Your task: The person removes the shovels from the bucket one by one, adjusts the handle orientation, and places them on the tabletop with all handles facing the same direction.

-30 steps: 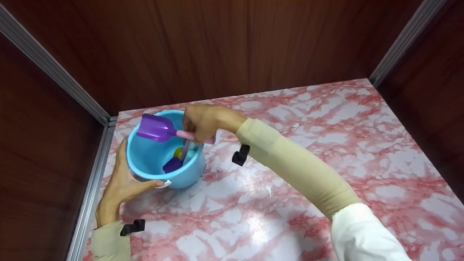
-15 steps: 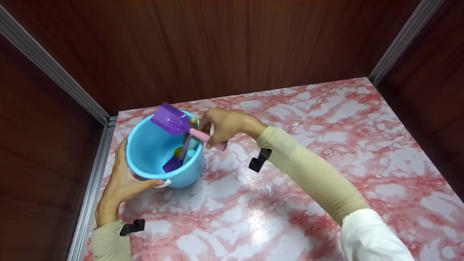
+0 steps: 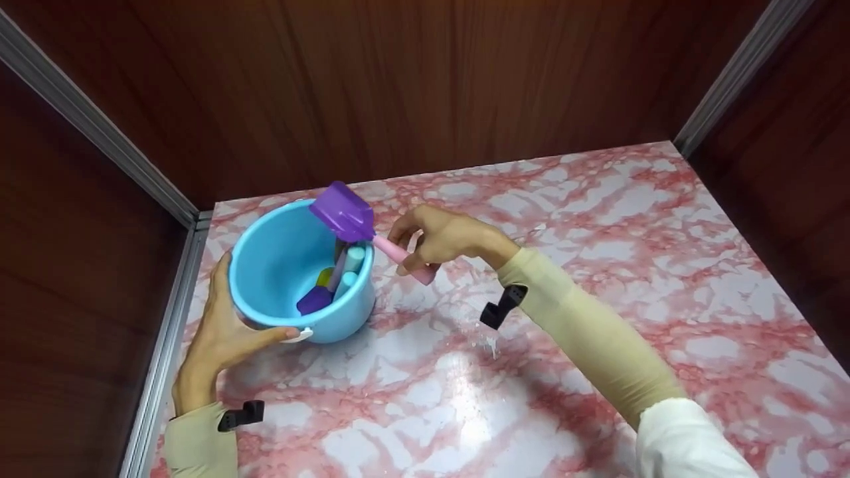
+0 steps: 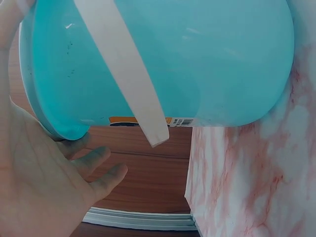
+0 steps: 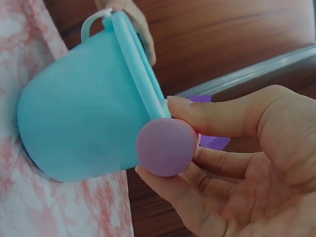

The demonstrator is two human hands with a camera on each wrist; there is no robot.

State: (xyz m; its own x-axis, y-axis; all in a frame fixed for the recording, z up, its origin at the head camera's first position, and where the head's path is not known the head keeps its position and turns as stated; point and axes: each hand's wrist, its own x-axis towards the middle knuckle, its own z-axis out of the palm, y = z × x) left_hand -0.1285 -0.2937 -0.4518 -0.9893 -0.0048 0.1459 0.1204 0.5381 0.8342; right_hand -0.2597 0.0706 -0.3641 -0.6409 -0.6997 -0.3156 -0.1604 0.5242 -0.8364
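My right hand (image 3: 443,234) pinches the pink handle of a purple toy shovel (image 3: 344,212) between thumb and fingers, just right of the blue bucket (image 3: 339,326). The shovel's blade overlaps the bucket's far right rim in the head view. In the right wrist view the round end of the pink handle (image 5: 167,147) faces the camera. My left hand (image 3: 222,338) spreads against the bucket's left side, thumb along the front near the white bucket handle (image 3: 300,336). Its fingers (image 4: 109,180) extend past the rim in the left wrist view. Inside the bucket lies a purple-headed tool (image 3: 315,300) with a lilac handle.
Teal handle ends (image 3: 347,282) and a yellow-green piece (image 3: 325,277) also sit in the bucket. The bucket stands on a red-and-white marbled surface (image 3: 571,285). A dark wood-grain panel (image 3: 425,93) rises behind, with metal-trimmed panels (image 3: 86,219) at both sides.
My right hand has moved rightward and slightly toward me, carrying the toy shovel from over the bucket to its right edge. The left hand and the bucket stay in place.
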